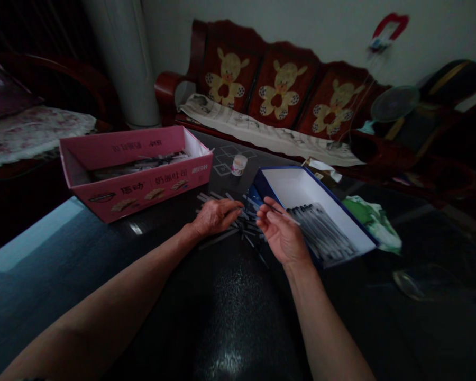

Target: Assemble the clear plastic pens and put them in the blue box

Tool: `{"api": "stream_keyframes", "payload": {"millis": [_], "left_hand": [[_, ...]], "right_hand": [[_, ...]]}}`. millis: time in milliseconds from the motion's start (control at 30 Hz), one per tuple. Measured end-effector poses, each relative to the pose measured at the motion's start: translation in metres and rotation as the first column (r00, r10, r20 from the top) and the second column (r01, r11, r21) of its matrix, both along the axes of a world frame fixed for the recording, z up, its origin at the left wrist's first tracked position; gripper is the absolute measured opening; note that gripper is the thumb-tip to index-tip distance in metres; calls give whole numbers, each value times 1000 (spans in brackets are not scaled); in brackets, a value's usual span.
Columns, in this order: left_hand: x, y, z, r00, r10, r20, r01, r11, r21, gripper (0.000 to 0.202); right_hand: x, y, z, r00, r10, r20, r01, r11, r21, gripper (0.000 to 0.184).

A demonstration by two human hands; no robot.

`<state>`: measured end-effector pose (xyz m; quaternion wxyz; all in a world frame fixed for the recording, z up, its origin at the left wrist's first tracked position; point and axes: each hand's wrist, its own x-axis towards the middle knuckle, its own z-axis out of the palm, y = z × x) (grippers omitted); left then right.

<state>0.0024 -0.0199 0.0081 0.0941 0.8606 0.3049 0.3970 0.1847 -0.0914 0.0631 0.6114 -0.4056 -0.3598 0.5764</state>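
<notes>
My right hand [280, 233] pinches a slim pen-like stick [276, 209], dark at one end and whitish at the other, beside the near left corner of the blue-edged box. My left hand [218, 216] reaches over a loose pile of thin sticks [226, 234] on the dark table. Its thumb and fingers are pressed together, and what they hold, if anything, is too small to make out. In the blue-edged box [293, 182], white inside, many similar dark-ended sticks [325, 233] lie side by side. More thin pieces [150, 164] lie jumbled in the pink box [143, 185] at the left.
A small white tub [239, 165] stands between the boxes. Right of the blue-edged box lies a crumpled green and white packet [373, 222]; a tissue [329, 170] is behind it. Beyond the glossy black table [222, 317] stands a wooden sofa [257, 90] with bear-patterned cushions.
</notes>
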Motion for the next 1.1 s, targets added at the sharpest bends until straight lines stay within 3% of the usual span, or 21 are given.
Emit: {"api": "stream_keyframes", "payload": {"millis": [133,333,600,767,900,1033,1100], "left_hand": [[1,-2,1,1000,-2,9,2,1000,-8,27],[4,-6,6,1000,-3,-8,3,1000,-9,26],[6,-12,9,998,-56,-33,55,998,-4,25],[8,-16,12,993,-109,-42,108,994,-16,27],[6,-15,14,994,-65,-83,64,998,-8,29],[4,-11,13,991,19,-131,-12,999,51,30],[3,-10,12,990,45,-135,-35,997,72,30]], "right_hand": [[-2,2,-9,995,-91,46,90,996,22,24],[-3,4,-19,992,-100,75,101,995,-12,28],[-3,3,-20,990,-25,142,30,999,-35,29],[-10,0,-27,955,48,294,-55,998,17,24],[-10,2,-27,936,-70,344,51,997,63,24],[-2,5,-16,954,-254,158,241,966,98,25],[1,6,-12,952,-289,104,280,956,92,22]]}}
